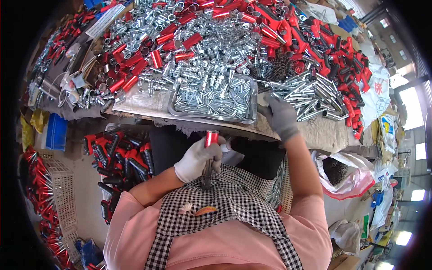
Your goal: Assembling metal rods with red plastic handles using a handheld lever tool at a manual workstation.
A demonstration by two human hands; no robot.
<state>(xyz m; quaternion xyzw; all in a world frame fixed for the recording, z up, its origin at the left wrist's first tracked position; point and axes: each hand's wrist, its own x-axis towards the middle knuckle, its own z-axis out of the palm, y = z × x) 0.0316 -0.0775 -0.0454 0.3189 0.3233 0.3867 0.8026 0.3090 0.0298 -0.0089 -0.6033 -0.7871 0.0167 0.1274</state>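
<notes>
Left hand (198,158), in a white glove, is closed around a single tool with a red metal sleeve (211,137) at its top and a dark grey shaft (207,177) below. The tool's long axis stands nearly upright in the view, red end pointing up toward the bench edge and shaft end pointing down onto the checked apron (225,202), close against the person's chest. What the white bit just right of this hand is cannot be made out.

Right hand (282,116), in a grey glove, lies up and to the right of the left one, well apart from it, fingers curled down onto a heap of silver steel tubes (310,96) on the workbench (144,105); whether it has gripped one is hidden by the glove's back.

Just left of the right hand sits one shallow metal tray (252,105) filled with small zinc-plated bolts (211,96), too many to count. Beyond the tray lie loose red sleeves (157,56) among silver fittings, dozens of each. Farther right of the right hand is a pile of finished red-and-black tools (333,54). Below and left of the left hand, one crate (119,159) holds more of them, and one white basket (63,189) stands farther left.
</notes>
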